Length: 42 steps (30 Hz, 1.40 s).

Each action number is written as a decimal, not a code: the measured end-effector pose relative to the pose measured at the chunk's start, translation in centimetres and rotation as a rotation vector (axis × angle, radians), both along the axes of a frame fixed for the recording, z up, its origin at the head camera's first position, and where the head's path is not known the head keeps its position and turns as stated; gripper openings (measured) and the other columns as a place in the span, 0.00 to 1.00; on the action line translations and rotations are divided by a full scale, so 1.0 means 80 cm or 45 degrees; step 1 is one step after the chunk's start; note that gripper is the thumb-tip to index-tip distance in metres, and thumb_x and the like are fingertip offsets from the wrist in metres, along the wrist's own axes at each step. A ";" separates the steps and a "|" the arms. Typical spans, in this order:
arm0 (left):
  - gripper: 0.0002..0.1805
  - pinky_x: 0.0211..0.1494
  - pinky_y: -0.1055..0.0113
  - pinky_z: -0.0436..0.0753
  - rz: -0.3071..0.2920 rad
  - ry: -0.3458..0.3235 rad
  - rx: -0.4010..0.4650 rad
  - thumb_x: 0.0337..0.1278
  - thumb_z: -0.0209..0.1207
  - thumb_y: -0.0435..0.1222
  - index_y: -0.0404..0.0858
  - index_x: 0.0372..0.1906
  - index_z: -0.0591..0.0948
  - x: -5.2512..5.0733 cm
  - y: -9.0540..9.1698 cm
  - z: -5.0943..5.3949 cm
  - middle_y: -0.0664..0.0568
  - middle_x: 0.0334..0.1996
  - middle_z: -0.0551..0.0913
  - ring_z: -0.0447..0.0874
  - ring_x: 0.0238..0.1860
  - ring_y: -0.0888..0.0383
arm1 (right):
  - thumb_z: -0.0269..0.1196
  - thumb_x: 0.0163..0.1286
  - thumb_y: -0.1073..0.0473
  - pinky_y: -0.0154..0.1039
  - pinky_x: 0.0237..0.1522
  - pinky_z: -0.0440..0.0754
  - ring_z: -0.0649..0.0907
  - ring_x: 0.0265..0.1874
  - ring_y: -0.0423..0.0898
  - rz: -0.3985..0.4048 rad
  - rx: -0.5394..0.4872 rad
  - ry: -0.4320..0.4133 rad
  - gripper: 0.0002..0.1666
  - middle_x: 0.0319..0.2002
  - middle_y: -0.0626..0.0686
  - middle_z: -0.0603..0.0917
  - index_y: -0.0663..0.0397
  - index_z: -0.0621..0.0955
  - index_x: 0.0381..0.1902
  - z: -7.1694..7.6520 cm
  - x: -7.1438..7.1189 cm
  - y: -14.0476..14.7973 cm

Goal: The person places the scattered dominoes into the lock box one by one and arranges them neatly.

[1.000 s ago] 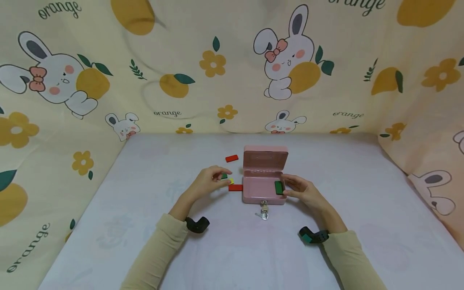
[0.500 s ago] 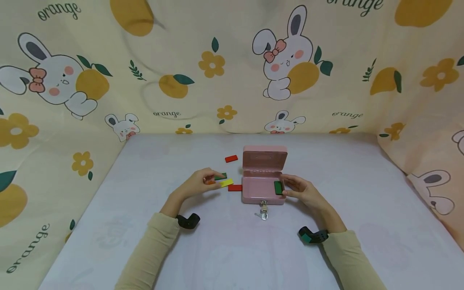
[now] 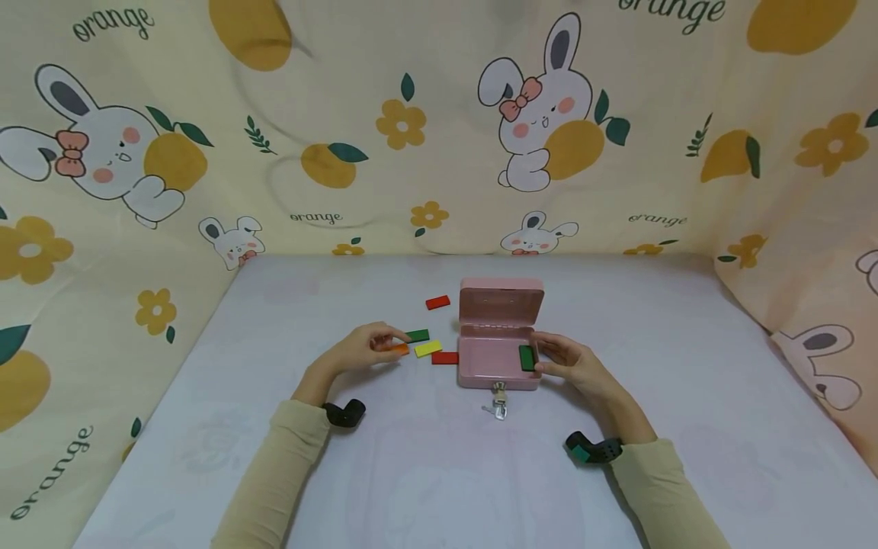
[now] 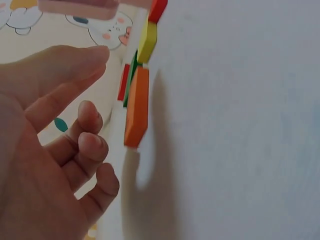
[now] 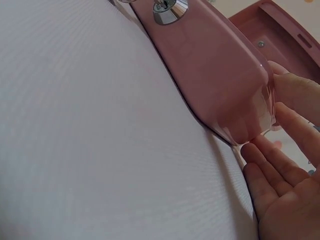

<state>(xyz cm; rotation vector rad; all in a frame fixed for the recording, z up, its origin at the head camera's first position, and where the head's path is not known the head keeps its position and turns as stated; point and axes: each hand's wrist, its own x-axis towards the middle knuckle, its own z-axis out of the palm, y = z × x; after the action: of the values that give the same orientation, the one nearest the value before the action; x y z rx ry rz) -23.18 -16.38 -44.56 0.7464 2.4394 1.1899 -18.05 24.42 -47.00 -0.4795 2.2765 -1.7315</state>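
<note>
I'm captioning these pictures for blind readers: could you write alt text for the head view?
A person's right hand touches the right side of an open pink box holding a green block, while the left hand is beside an orange block on a white table. Another green block, a yellow block and two red blocks also lie left of the box.

Two red blocks (image 3: 437, 303), two green blocks (image 3: 417, 335), one yellow block (image 3: 428, 348) and one orange block (image 4: 138, 107) make six. There is one pink box (image 3: 490, 358) with one lid (image 3: 501, 303) and one lock (image 5: 170, 10); the metal pieces (image 3: 500, 412) below it are too small to count. One left hand (image 3: 360, 348), one right hand (image 3: 583, 368), two sleeves (image 3: 274, 461) and two wrist devices (image 3: 346, 414) appear above one table (image 3: 425, 480).
</note>
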 end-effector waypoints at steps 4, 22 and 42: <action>0.18 0.39 0.70 0.69 0.003 -0.016 -0.044 0.56 0.64 0.34 0.37 0.53 0.81 -0.003 -0.006 -0.001 0.48 0.33 0.73 0.68 0.35 0.57 | 0.63 0.66 0.61 0.15 0.60 0.65 0.69 0.59 0.19 0.005 0.001 0.008 0.37 0.70 0.72 0.61 0.67 0.63 0.69 -0.001 0.000 0.000; 0.25 0.38 0.70 0.65 -0.166 -0.127 -0.183 0.54 0.54 0.26 0.38 0.61 0.76 -0.019 -0.014 0.003 0.50 0.34 0.71 0.65 0.35 0.58 | 0.62 0.67 0.59 0.16 0.61 0.65 0.60 0.72 0.64 -0.024 0.043 -0.026 0.36 0.71 0.68 0.62 0.64 0.63 0.69 -0.003 0.002 -0.001; 0.25 0.37 0.72 0.66 -0.164 -0.100 -0.220 0.52 0.57 0.24 0.37 0.58 0.78 -0.017 -0.011 0.000 0.47 0.34 0.71 0.65 0.34 0.58 | 0.63 0.67 0.59 0.15 0.60 0.65 0.70 0.64 0.27 -0.007 0.024 0.002 0.37 0.70 0.69 0.64 0.65 0.63 0.69 -0.005 0.000 0.003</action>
<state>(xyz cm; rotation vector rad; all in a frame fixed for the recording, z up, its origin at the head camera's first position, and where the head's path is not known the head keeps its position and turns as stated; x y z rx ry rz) -24.53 -17.25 -44.52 0.7766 2.3542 0.9295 -18.08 24.64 -47.41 -0.4713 2.2957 -1.7112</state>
